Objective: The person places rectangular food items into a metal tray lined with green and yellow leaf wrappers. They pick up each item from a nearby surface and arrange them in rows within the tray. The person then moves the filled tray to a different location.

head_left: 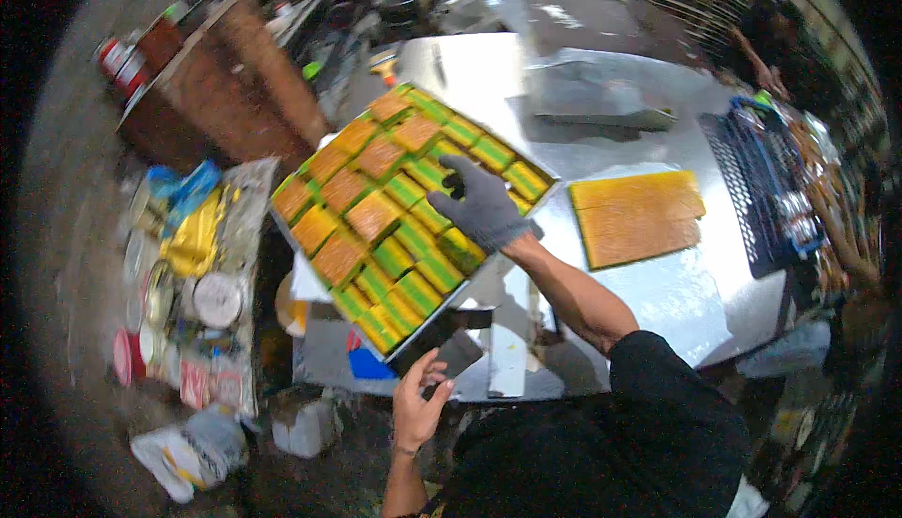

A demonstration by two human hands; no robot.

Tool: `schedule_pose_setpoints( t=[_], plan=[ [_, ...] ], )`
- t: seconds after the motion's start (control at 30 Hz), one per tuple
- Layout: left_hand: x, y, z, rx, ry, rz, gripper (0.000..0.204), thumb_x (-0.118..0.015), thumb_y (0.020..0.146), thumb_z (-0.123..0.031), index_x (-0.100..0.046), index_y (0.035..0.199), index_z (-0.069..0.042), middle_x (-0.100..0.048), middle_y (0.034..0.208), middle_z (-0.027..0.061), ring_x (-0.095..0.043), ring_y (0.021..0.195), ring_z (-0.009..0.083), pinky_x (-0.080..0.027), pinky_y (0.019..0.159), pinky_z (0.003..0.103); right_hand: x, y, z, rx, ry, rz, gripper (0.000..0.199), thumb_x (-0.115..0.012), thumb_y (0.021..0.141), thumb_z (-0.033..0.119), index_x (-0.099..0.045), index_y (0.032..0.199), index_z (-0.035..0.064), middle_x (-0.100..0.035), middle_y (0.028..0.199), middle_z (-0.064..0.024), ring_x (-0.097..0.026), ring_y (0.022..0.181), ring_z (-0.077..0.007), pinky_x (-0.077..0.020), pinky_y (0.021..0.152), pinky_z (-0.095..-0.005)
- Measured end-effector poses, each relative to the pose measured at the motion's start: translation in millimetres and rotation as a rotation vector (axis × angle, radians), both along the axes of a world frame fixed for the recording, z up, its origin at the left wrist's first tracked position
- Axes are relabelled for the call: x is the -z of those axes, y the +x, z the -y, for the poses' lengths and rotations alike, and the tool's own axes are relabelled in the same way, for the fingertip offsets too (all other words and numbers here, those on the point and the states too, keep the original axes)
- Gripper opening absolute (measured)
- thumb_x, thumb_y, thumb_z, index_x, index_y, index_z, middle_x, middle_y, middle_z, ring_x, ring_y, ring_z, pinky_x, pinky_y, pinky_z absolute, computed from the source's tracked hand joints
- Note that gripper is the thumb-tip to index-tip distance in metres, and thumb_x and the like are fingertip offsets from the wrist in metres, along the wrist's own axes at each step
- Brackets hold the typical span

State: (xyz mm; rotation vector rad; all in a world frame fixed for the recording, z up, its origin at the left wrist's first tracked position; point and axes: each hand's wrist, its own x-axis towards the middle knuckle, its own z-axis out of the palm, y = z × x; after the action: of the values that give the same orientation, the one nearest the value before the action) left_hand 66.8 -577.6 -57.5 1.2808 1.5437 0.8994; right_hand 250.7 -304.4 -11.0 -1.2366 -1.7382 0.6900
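Note:
A shallow tray (pixel 383 356) sits tilted on the table, filled with rows of rectangular blocks (pixel 374 216) with green and yellow edges; several show orange-brown faces. Over its right part is my right hand (pixel 481 206) in a grey glove, thumb and forefinger apart, nothing visible between them. The other fingertips are partly hidden. My bare left hand (pixel 420 403) is at the table's near edge, below the tray's near corner. Its fingers are curled at the edge of a dark grey flat piece (pixel 460 355), which it appears to pinch.
Right of the tray lies an orange-brown board (pixel 639 217) on the shiny table (pixel 658 307). A dark perforated crate (pixel 752 194) stands at the right edge. At left, a side bench (pixel 246 264) holds tins and a yellow bag (pixel 197 236). Another person's hand (pixel 770 81) shows far right.

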Motion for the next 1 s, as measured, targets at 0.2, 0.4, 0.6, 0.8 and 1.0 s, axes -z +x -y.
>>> schedule_pose_setpoints(
  t=[0.2, 0.4, 0.6, 0.8, 1.0],
  plan=[
    [2.4, 51.7, -14.6, 0.140, -0.101, -0.039, 0.055, -0.075, 0.087, -0.006, -0.058, 0.139, -0.001, -0.072, 0.113, 0.0128, -0.068, 0.094, 0.0178, -0.054, 0.085, 0.034, 69.2, 229.9, 48.2, 0.582, -0.055, 0.048, 0.048, -0.071, 0.095, 0.030, -0.062, 0.131, 0.0000, -0.072, 0.114, -0.0191, -0.070, 0.104, -0.0259, -0.0547, 0.091, -0.0365],
    [9.8, 111.9, -17.8, 0.257, -0.130, -0.046, 0.053, -0.075, 0.091, -0.012, -0.058, 0.139, 0.001, -0.071, 0.114, 0.0131, -0.068, 0.096, 0.0190, -0.055, 0.084, 0.035, 148.8, 459.8, 88.7, 1.007, -0.411, 0.116, 0.069, -0.048, 0.101, 0.049, -0.049, 0.146, -0.0033, -0.053, 0.146, -0.0276, -0.049, 0.138, -0.0393, -0.0370, 0.116, -0.0431],
    [6.8, 156.0, -17.0, 0.273, -0.176, -0.058, 0.052, -0.075, 0.091, -0.012, -0.058, 0.138, 0.002, -0.071, 0.113, 0.0122, -0.068, 0.096, 0.0180, -0.054, 0.084, 0.034, 185.1, 539.8, 79.5, 0.999, -0.650, 0.506, 0.066, -0.047, 0.101, 0.047, -0.048, 0.147, -0.0001, -0.054, 0.145, -0.0269, -0.046, 0.138, -0.0445, -0.0388, 0.114, -0.0495],
    [1.8, 168.1, -13.3, 0.253, -0.165, -0.060, 0.053, -0.074, 0.091, -0.012, -0.058, 0.139, 0.001, -0.071, 0.113, 0.0120, -0.068, 0.098, 0.0178, -0.054, 0.084, 0.034, 191.8, 495.3, 58.6, 0.917, -0.616, 0.434, 0.070, -0.067, 0.087, 0.042, -0.053, 0.141, 0.0004, -0.060, 0.137, -0.0275, -0.052, 0.132, -0.0445, -0.0472, 0.105, -0.0480],
    [1.3, 151.5, -4.1, 0.186, -0.220, -0.028, 0.052, -0.074, 0.092, -0.014, -0.058, 0.140, -0.001, -0.071, 0.114, 0.0126, -0.068, 0.099, 0.0201, -0.054, 0.085, 0.035, 129.0, 487.7, 69.7, 0.923, -0.333, 0.126, 0.090, -0.089, 0.067, 0.020, -0.048, 0.144, -0.0002, -0.069, 0.120, -0.0235, -0.071, 0.103, -0.0327, -0.0573, 0.089, -0.0379]
  ],
)
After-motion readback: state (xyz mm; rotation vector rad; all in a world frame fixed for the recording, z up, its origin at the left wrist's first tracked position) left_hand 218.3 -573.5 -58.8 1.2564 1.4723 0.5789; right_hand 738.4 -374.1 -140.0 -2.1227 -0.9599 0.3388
